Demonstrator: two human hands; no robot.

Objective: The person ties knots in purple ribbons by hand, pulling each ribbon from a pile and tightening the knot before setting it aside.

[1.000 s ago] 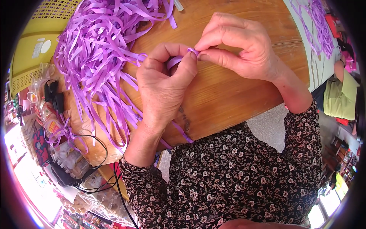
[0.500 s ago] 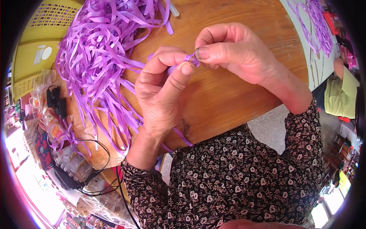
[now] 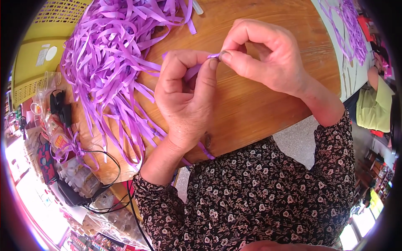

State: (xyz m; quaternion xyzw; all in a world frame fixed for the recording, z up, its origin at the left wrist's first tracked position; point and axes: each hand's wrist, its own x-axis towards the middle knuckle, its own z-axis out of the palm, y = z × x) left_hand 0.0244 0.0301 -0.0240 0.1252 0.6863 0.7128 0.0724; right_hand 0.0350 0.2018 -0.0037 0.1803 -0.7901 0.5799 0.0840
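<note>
A short bit of purple ribbon (image 3: 214, 55) stretches between my two hands above the wooden table. My left hand (image 3: 186, 85) pinches it between thumb and forefinger, and part of the ribbon shows inside the curled fingers. The tip of the ribbon is gripped by the thumb and forefinger of my right hand (image 3: 264, 56); what lies right under those fingertips is hidden. Beside my left hand lies a large tangled heap of purple ribbons (image 3: 113, 54), whose loose ends trail toward the near table edge.
A yellow-green plastic basket (image 3: 31, 62) stands at the far left. Clear plastic bags (image 3: 79, 178) and black cables (image 3: 119, 167) crowd the left edge. More purple ribbon (image 3: 354, 33) hangs over a white surface at right, near a person in a light green garment (image 3: 374, 108).
The loop or knot seen at my fingertips has drawn into a short taut strand. My right hand has shifted slightly away and up, and my left hand has moved a little right.
</note>
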